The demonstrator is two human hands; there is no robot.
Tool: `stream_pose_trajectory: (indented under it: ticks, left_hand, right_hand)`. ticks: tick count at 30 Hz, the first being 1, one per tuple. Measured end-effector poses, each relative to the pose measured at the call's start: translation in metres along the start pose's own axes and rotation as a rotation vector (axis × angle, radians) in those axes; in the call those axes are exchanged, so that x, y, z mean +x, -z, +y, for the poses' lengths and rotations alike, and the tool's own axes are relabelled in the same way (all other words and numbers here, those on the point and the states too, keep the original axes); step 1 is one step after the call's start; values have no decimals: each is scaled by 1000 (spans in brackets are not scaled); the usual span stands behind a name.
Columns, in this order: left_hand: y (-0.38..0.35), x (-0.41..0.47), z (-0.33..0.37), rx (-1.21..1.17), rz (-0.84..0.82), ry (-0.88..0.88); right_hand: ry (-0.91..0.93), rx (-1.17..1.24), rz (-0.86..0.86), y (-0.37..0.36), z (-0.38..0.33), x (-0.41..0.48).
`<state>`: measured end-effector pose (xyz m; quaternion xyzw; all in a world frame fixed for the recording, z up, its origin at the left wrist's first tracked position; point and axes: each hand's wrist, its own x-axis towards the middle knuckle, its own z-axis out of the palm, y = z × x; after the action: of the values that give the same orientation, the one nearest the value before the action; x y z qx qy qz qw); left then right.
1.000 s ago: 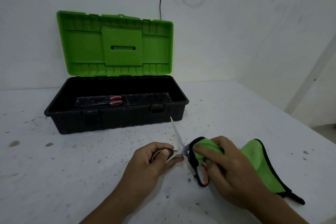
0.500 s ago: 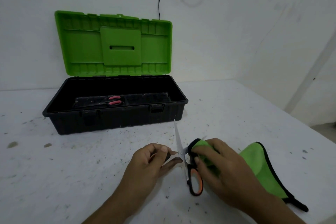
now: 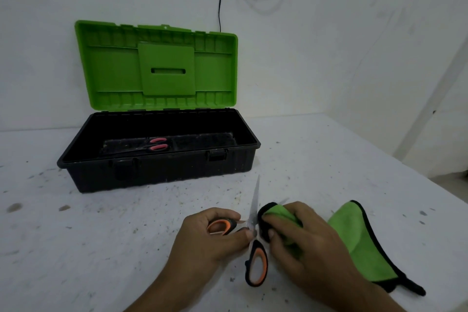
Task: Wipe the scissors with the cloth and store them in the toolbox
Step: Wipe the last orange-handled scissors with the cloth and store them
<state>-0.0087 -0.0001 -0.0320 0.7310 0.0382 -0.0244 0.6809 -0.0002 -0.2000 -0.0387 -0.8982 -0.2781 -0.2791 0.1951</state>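
My left hand (image 3: pixel 210 243) grips one loop of the orange-handled scissors (image 3: pixel 256 265), fingers curled round it; my right hand (image 3: pixel 304 243) pinches the bunched green cloth (image 3: pixel 354 243) against the metal near the pivot; the scissors sit low over the table (image 3: pixel 76 235), near me and in front of the open toolbox (image 3: pixel 157 175), not stored yet; can't tell if they touch the tabletop. Risks: the blades are spread, the bare blade (image 3: pixel 254 200) points away toward the box and its edge runs just beside my right fingertips; if the cloth slips or I press too hard, I probably get cut. The other handle loop hangs free, so it could swing and snap the blades onto the cloth or a finger. The second blade is mostly hidden under the cloth, so I can't judge where its edge lies. The cloth's tail trails on the speckled, gritty table and may carry dirt back onto the steel. Red-handled scissors (image 3: pixel 154 147) already lie in the toolbox; dropping mine in open could snag on them.
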Motion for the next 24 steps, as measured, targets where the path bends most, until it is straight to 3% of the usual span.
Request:
stream_pose_trajectory:
  ticks: [3, 6, 10, 15, 21, 24]
  left_hand:
    - [0, 1, 1, -70, 7, 41]
    - [3, 2, 4, -154, -6, 60]
    - [3, 3, 4, -111, -8, 20]
    - [5, 4, 5, -69, 2, 5]
    - [5, 2, 6, -32, -24, 26]
    - [5, 0, 8, -26, -52, 38]
  right_hand:
    - [-28, 3, 45, 5, 2, 6]
    - [69, -54, 24, 3, -5, 8]
    - [170, -80, -42, -3, -12, 2]
    - [89, -80, 29, 3, -5, 12]
    - [318, -284, -88, -2, -12, 8]
    - [278, -320, -79, 4, -4, 16]
